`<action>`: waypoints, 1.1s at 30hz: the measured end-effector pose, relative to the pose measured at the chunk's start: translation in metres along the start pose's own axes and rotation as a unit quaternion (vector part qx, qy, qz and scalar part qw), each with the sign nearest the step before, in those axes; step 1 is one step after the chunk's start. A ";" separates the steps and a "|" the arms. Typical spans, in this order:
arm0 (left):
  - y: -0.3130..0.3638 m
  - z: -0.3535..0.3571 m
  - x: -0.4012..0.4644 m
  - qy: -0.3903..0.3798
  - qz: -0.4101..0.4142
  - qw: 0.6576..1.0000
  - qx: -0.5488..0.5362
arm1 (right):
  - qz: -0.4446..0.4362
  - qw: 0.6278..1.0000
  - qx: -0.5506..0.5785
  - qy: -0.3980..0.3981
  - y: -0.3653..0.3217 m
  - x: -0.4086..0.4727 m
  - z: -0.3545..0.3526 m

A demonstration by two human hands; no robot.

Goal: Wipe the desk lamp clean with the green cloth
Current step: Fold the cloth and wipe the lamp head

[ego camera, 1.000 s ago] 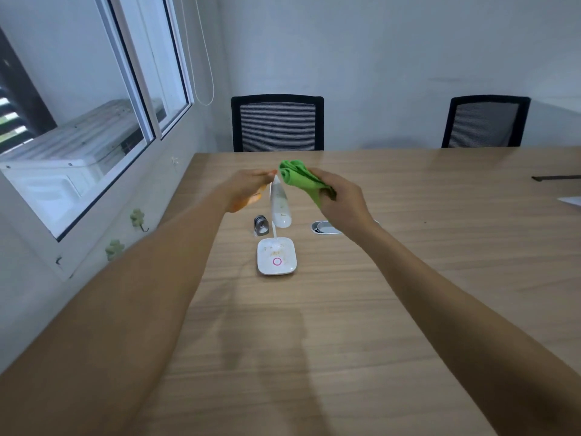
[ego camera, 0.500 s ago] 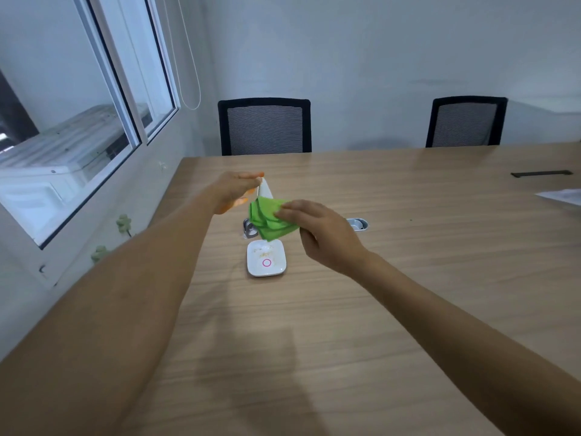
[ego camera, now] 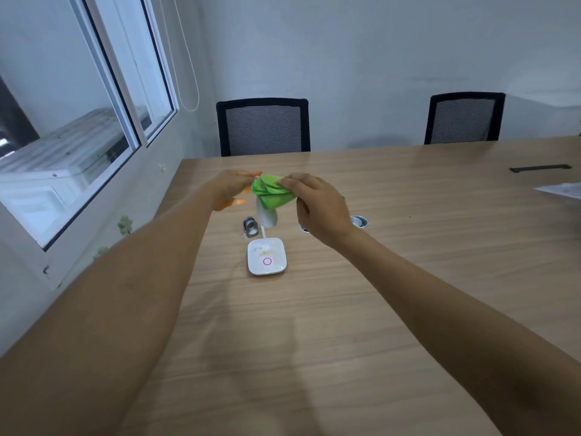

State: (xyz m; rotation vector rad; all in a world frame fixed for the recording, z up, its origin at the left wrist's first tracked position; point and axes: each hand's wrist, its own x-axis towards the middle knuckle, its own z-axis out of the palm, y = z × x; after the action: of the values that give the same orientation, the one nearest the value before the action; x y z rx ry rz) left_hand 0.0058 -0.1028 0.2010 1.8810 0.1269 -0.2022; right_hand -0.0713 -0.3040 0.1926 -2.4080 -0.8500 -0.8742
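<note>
A small white desk lamp stands on the wooden table, its square base [ego camera: 267, 258] marked with a pink ring and some crumbs. Its white head [ego camera: 266, 217] hangs above the base, and the upper part is hidden under the green cloth [ego camera: 271, 194]. My right hand [ego camera: 317, 204] grips the bunched cloth and presses it onto the top of the lamp head. My left hand [ego camera: 234, 187] pinches the far end of the lamp head, just left of the cloth.
A small metal clip-like object [ego camera: 250, 227] sits left of the lamp. A round cable grommet [ego camera: 358, 221] lies partly behind my right wrist. Two black mesh chairs [ego camera: 263, 125] [ego camera: 463, 118] stand at the far edge, a window to the left, papers [ego camera: 562, 190] at right.
My right hand has carried the green cloth back up from the lower part of the lamp head to its top end. My left hand has kept its hold on the lamp.
</note>
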 end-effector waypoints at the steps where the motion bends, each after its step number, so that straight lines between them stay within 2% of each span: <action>1: -0.001 0.000 0.001 -0.001 0.000 1.000 -0.004 | 0.003 1.000 -0.003 -0.020 0.000 0.003 0.004; 7: -0.003 0.001 0.000 -0.001 0.002 1.000 -0.026 | -0.052 0.996 -0.005 -0.068 -0.002 -0.014 0.005; 13: -0.006 0.000 0.004 0.002 -0.006 0.999 -0.035 | -0.120 0.992 0.013 -0.030 -0.009 -0.049 -0.007; 18: -0.007 -0.003 0.006 -0.008 0.005 0.999 -0.046 | -0.049 0.998 0.002 0.027 -0.003 -0.012 -0.005; 25: -0.006 -0.001 0.009 -0.014 0.025 0.998 -0.048 | -0.022 0.998 0.006 -0.062 -0.006 -0.005 0.019; 29: -0.007 0.000 0.006 -0.008 0.019 1.000 -0.024 | -0.062 0.996 0.002 -0.061 -0.010 -0.036 0.019; 33: -0.004 0.000 0.003 -0.006 0.006 1.000 -0.021 | -0.137 0.989 -0.038 -0.034 -0.011 -0.063 0.011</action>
State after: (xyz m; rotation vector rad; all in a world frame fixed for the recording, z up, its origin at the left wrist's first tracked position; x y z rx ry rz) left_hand 0.0082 -0.1016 0.1963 1.8385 0.1108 -0.2024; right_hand -0.1128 -0.3146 0.1435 -2.4343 -1.2168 -0.9418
